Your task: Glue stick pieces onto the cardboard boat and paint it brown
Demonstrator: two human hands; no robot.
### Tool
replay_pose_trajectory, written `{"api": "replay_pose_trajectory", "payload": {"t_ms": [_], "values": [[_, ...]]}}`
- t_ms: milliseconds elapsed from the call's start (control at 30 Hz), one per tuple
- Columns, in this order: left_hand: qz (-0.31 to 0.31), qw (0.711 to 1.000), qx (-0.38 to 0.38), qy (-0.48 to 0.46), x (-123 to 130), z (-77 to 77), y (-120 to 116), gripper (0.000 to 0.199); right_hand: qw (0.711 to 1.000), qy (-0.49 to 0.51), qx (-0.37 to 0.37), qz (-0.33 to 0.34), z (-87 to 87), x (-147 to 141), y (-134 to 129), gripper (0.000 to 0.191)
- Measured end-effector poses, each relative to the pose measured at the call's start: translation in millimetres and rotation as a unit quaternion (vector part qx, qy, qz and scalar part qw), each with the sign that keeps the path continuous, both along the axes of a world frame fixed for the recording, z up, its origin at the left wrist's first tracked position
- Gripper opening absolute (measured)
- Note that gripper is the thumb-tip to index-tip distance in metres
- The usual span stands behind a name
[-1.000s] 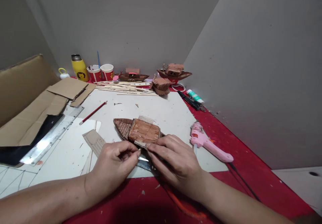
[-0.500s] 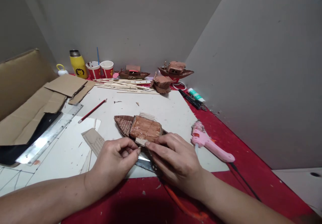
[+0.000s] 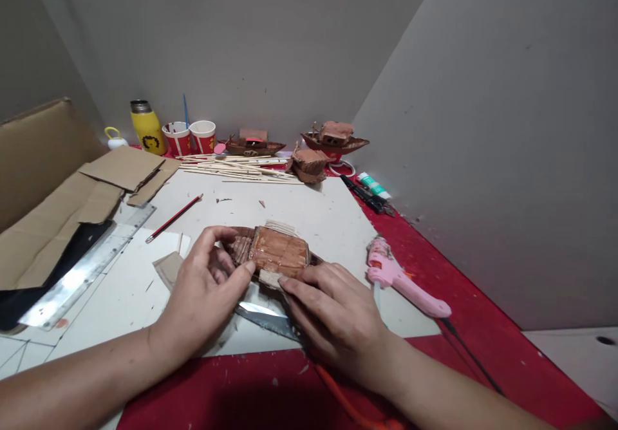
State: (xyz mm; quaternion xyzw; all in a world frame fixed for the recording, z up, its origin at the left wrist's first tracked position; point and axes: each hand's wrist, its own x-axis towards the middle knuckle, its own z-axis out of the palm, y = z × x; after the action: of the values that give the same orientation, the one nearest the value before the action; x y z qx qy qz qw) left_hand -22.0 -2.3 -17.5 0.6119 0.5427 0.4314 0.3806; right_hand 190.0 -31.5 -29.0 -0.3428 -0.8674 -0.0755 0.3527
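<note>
A small brown model boat (image 3: 279, 250) with a glossy, painted-looking roof lies on the white board in front of me. My left hand (image 3: 205, 282) is curled round its left end, thumb on the near side and index finger over the far side. Along the near edge of the roof sticks out a small corrugated cardboard flap (image 3: 270, 279). The fingertips of my right hand (image 3: 340, 301) press at this flap and the boat's near right side; its thumb is hidden. Below the boat lies a shiny blade (image 3: 270, 319), partly covered by my right hand.
A pink glue gun (image 3: 403, 282) with a cord lies at the right. Left are a ruler (image 3: 91, 266), a pencil (image 3: 174, 218) and cardboard sheets (image 3: 123, 167). Behind stand wooden sticks (image 3: 236, 167), paper cups (image 3: 203, 137), a yellow bottle (image 3: 145, 129) and other model boats (image 3: 335, 137).
My left hand has moved from a pinch beside the cardboard flap up and left onto the boat's left end. My right hand stays at the flap. The view has shifted slightly.
</note>
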Motion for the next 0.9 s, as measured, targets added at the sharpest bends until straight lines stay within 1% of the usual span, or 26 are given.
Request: {"api": "replay_pose_trajectory", "payload": {"t_ms": [100, 133, 200, 267, 300, 433, 500, 567, 700, 833, 900], "values": [[0.034, 0.997, 0.042, 0.046, -2, -1.5, 5, 0.051, 1.0, -0.013, 0.014, -0.004, -0.1, 0, 1, 0.029], [0.036, 0.997, 0.049, 0.052, -2, -1.5, 7, 0.056, 1.0, -0.016, 0.015, -0.006, 0.1, 0, 1, 0.028], [0.021, 0.998, 0.036, 0.048, -3, -1.2, 9, 0.062, 1.0, -0.021, 0.015, -0.01, 0.7, 0, 2, 0.025], [-0.002, 0.999, 0.015, 0.05, -3, -1.4, 12, 0.061, 1.0, -0.023, 0.015, -0.013, 1.4, -1, 2, 0.024], [-0.013, 0.998, 0.02, 0.06, -3, -1.9, 12, 0.06, 1.0, -0.024, 0.013, -0.014, 1.6, -1, 2, 0.023], [-0.042, 0.987, 0.103, 0.12, -1, -5.9, 16, 0.055, 0.999, -0.029, 0.0, -0.028, 1.3, -1, 3, 0.02], [-0.062, 0.981, 0.122, 0.134, -1, -7.7, 19, 0.053, 0.999, -0.029, -0.013, -0.035, 1.1, 0, 4, 0.019], [-0.075, 0.979, 0.124, 0.144, -3, -8.1, 21, 0.053, 0.999, -0.018, -0.025, -0.029, 2.1, 1, 4, 0.019], [-0.072, 0.976, 0.113, 0.171, -6, -1.2, 24, 0.056, 0.998, 0.045, -0.036, -0.017, 9.3, 6, 5, 0.025], [-0.087, 0.97, 0.117, 0.197, -8, 12.2, 26, 0.061, 0.993, 0.097, -0.036, -0.057, 15.0, 10, 7, 0.031], [-0.102, 0.963, 0.131, 0.212, -7, 17.0, 29, 0.064, 0.989, 0.114, -0.061, -0.069, 13.5, 11, 10, 0.04]]}}
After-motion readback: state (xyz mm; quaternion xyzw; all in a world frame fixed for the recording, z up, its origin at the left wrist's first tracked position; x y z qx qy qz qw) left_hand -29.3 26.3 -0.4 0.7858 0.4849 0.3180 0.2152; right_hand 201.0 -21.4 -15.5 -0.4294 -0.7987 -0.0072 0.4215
